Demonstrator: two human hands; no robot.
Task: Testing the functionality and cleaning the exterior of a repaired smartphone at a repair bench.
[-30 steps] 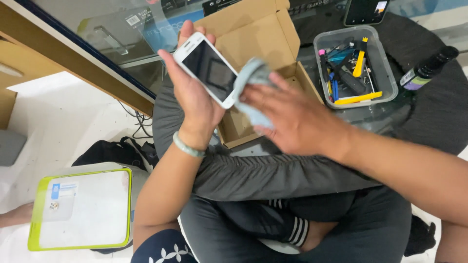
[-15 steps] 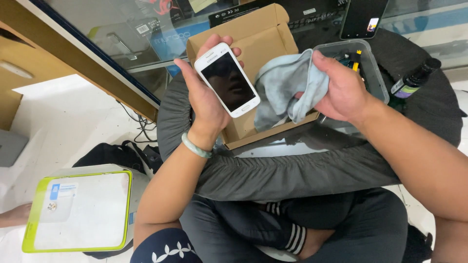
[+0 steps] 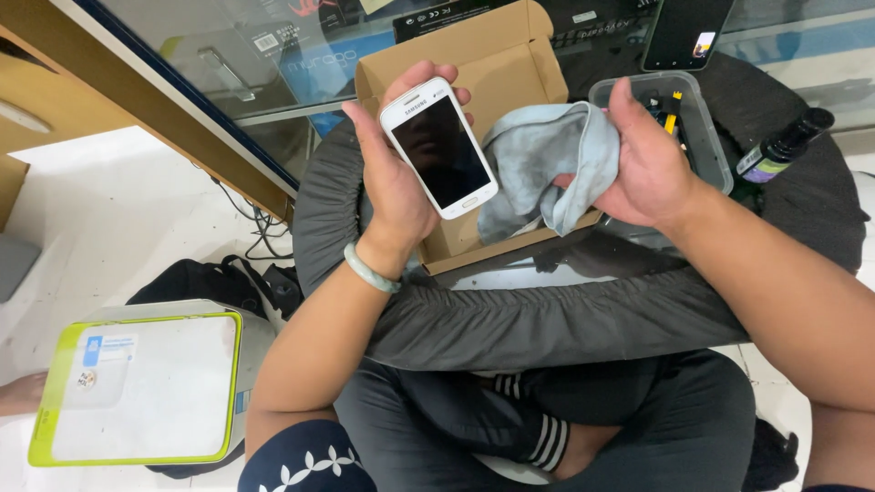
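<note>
My left hand (image 3: 396, 182) holds a small white smartphone (image 3: 439, 146) with a dark screen, face up and tilted, above an open cardboard box (image 3: 497, 64). My right hand (image 3: 643, 159) grips a bunched grey-blue cloth (image 3: 542, 164) just right of the phone, a small gap between cloth and phone. A pale green bangle (image 3: 369, 270) sits on my left wrist. I sit cross-legged with a dark padded surface (image 3: 547, 319) across my lap.
A clear plastic tub of small tools (image 3: 684, 114) stands behind my right hand. A dark bottle (image 3: 784, 146) lies at the right, and a second phone (image 3: 685, 32) leans at the back. A white box with a lime-green rim (image 3: 137, 387) rests on the floor at left.
My right hand has lifted the cloth off the phone's screen and drawn it away to the right. My left hand has tipped the phone more upright, screen uncovered.
</note>
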